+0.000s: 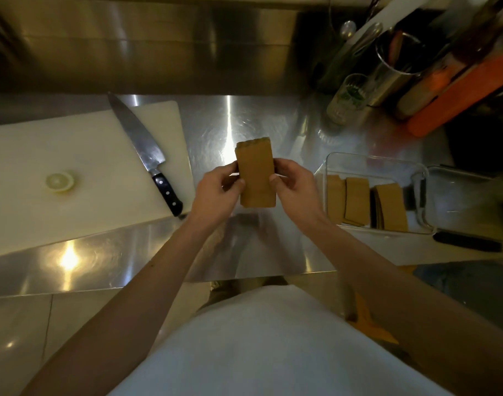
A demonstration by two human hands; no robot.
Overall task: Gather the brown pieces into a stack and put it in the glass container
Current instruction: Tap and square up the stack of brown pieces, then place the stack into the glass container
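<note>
Both hands pinch one brown stack at frame centre.
Left hand and right hand press the stack edges; three brown piles in one glass container, right.

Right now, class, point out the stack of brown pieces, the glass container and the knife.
stack of brown pieces (pixel 256 172): head view, middle of its top face.
glass container (pixel 367 157): head view, far rim.
knife (pixel 141 138): head view, middle of the blade.

bare steel counter ahead, knife left, glass container right
</note>
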